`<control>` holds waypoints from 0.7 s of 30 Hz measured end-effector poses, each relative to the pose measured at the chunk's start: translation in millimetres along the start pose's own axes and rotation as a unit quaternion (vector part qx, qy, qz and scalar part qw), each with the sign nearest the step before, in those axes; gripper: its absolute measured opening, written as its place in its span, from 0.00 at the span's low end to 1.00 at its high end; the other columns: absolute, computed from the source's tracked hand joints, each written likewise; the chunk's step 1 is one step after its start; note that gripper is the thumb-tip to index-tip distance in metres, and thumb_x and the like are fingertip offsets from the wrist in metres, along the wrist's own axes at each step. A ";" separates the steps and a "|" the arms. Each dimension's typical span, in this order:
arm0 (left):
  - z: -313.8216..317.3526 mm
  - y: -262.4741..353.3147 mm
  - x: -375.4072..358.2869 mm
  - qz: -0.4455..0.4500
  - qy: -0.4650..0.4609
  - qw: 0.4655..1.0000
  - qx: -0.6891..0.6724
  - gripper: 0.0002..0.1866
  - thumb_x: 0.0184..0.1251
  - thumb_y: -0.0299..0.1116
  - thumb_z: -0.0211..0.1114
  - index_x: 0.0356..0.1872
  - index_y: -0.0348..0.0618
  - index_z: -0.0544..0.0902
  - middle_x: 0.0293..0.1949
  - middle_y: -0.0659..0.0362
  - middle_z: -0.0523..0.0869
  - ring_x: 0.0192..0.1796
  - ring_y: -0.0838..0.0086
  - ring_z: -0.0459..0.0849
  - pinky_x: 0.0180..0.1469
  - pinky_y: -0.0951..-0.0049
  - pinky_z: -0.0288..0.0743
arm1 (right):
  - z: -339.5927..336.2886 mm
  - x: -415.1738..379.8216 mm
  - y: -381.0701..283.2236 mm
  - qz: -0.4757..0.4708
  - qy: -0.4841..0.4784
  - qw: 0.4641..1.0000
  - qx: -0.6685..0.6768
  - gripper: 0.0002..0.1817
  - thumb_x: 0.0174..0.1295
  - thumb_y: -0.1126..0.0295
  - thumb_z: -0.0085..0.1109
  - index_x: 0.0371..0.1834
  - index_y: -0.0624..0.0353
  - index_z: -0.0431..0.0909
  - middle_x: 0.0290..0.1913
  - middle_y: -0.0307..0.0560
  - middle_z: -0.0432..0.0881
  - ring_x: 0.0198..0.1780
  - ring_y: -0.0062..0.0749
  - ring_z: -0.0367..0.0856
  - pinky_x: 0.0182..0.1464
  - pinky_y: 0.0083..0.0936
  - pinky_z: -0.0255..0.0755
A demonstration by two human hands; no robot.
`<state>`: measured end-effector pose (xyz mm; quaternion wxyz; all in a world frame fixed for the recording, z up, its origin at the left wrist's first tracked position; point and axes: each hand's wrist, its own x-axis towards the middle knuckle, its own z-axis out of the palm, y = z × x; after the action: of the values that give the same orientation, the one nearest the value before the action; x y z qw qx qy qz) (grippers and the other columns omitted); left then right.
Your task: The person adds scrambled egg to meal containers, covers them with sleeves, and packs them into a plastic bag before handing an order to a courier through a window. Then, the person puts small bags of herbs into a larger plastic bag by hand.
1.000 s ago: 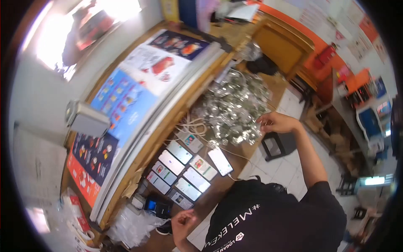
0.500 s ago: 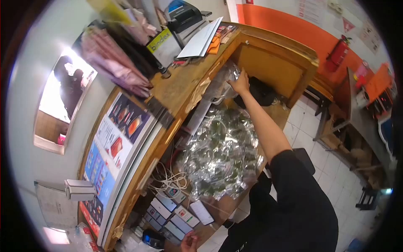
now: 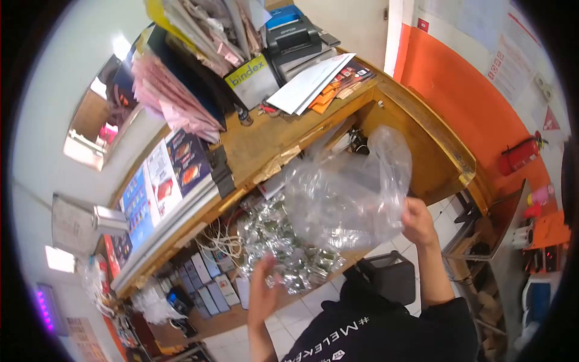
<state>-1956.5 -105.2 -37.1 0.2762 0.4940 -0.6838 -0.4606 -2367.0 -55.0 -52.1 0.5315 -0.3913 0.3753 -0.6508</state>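
Note:
A large clear plastic bag [image 3: 347, 205] hangs puffed out over the desk, its right edge pinched in my right hand [image 3: 419, 223]. Beneath and to the left of it lies a heap of small shiny clear packets [image 3: 283, 238] with something green inside, partly hidden by the bag. My left hand [image 3: 263, 292] is held up in front of the heap, slightly blurred, with its fingers stretched and nothing seen in them. White cables [image 3: 220, 241] lie coiled left of the packets. Several phone-like flat boxes [image 3: 208, 283] sit in rows farther left.
Above the work surface runs a wooden counter [image 3: 253, 151] holding a bindex file box [image 3: 250, 78], a black printer [image 3: 292, 36] and white envelopes [image 3: 307, 84]. A dark stool or bin [image 3: 389, 277] stands on the tiled floor. Shelving is at right, below a fire extinguisher [image 3: 520, 154].
My right hand has drawn back from the desk's far corner, bringing up the clear plastic bag. My left hand has risen from beside the boxes to the packets. The view has shifted.

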 end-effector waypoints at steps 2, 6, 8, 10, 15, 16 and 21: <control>4.4 11.2 43.5 0.000 0.063 0.979 -0.193 0.42 0.79 0.65 0.49 0.81 0.44 0.58 0.72 0.48 0.73 0.74 0.58 0.71 0.76 0.54 0.61 | -20.6 -32.6 -9.6 0.020 -0.099 0.993 -0.052 0.17 0.60 0.60 0.73 0.41 0.64 0.86 0.51 0.56 0.88 0.58 0.43 0.85 0.59 0.40 0.77; 14.4 -37.2 89.4 -0.144 -0.084 0.885 -0.435 0.47 0.77 0.73 0.40 0.83 0.47 0.52 0.73 0.47 0.73 0.73 0.55 0.73 0.77 0.47 0.61 | 21.8 -48.9 -54.7 0.005 -0.266 0.964 -0.031 0.11 0.51 0.69 0.76 0.31 0.63 0.85 0.42 0.51 0.89 0.47 0.44 0.88 0.55 0.39 0.78; 20.6 -33.4 103.9 -0.200 -0.167 0.819 -0.512 0.45 0.78 0.70 0.43 0.82 0.46 0.54 0.72 0.47 0.74 0.72 0.56 0.74 0.77 0.48 0.63 | 19.9 -49.0 -58.6 0.001 -0.398 0.912 -0.101 0.07 0.53 0.73 0.73 0.29 0.60 0.82 0.37 0.46 0.87 0.42 0.40 0.86 0.57 0.38 0.76; 27.8 -27.1 100.2 -0.225 -0.187 0.797 -0.529 0.40 0.79 0.61 0.52 0.81 0.44 0.59 0.71 0.49 0.75 0.70 0.59 0.77 0.75 0.54 0.66 | 28.8 -52.1 -69.5 0.056 -0.497 0.854 -0.141 0.07 0.52 0.77 0.71 0.28 0.59 0.80 0.35 0.44 0.85 0.43 0.40 0.86 0.63 0.40 0.73; -7.6 -29.2 81.4 -0.002 -0.115 0.907 -0.405 0.32 0.72 0.31 0.70 0.75 0.39 0.70 0.61 0.57 0.84 0.58 0.72 0.83 0.65 0.71 0.74 | 46.5 -70.9 -66.6 0.125 -0.494 0.810 -0.291 0.12 0.49 0.82 0.68 0.31 0.57 0.73 0.41 0.46 0.84 0.54 0.38 0.83 0.79 0.46 0.57; -26.0 -13.6 60.0 0.001 -0.104 0.916 -0.389 0.32 0.69 0.26 0.72 0.74 0.38 0.72 0.58 0.59 0.86 0.54 0.75 0.84 0.63 0.74 0.74 | 40.2 -77.7 -54.9 0.126 -0.447 0.836 -0.294 0.12 0.49 0.82 0.69 0.30 0.57 0.74 0.39 0.44 0.83 0.51 0.35 0.82 0.76 0.44 0.60; -61.3 54.6 -85.5 0.063 0.077 0.935 -0.341 0.14 0.73 0.24 0.58 0.56 0.35 0.83 0.41 0.64 0.83 0.42 0.79 0.78 0.49 0.77 0.73 | 13.5 -122.8 -19.4 0.207 -0.252 0.902 -0.284 0.24 0.50 0.80 0.74 0.50 0.58 0.74 0.57 0.46 0.80 0.64 0.35 0.76 0.76 0.38 0.61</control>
<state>-1897.7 -42.8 44.7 0.5083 0.3604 -0.4917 -0.6083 -2346.6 68.1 -42.5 0.5971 -0.5902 0.4705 -0.2716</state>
